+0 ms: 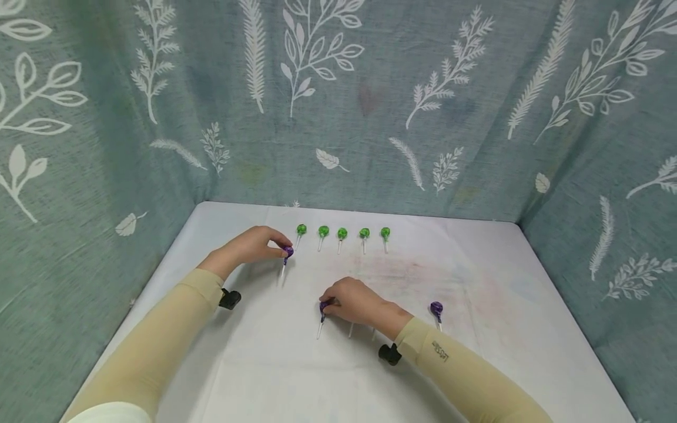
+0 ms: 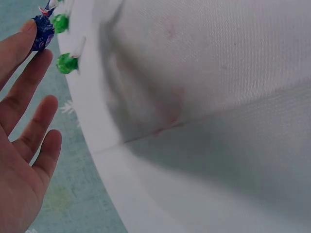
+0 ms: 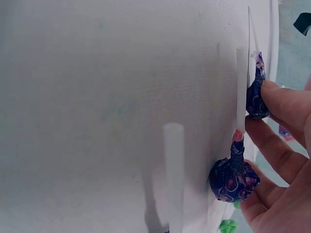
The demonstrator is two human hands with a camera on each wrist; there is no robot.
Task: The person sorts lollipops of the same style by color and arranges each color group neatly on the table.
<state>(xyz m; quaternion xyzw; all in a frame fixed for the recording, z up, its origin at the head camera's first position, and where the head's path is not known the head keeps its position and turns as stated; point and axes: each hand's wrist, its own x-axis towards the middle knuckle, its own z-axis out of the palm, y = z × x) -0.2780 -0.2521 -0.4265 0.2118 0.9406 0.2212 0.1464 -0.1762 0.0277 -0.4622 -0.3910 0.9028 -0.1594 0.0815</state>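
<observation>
My left hand [image 1: 252, 244] pinches the head of a purple-wrapped lollipop [image 1: 288, 251] between thumb and index finger, its white stick angled down toward me. In the left wrist view that lollipop [image 2: 43, 33] is held at the fingertips, the other fingers spread. Nearer to me, my right hand [image 1: 355, 301] pinches another purple lollipop [image 1: 323, 308] by its head. The right wrist view shows this lollipop [image 3: 256, 99] between thumb and fingers, beside a second purple lollipop [image 3: 234, 179] on the cloth. Two sticks show under the right hand; their heads are hidden in the head view.
Several green lollipops [image 1: 342, 234] lie in a row toward the back of the white-covered table [image 1: 254, 364]. One more purple lollipop [image 1: 436, 308] lies to the right of my right hand, its stick partly behind the forearm. Patterned curtains [image 1: 338, 147] stand behind and at both sides.
</observation>
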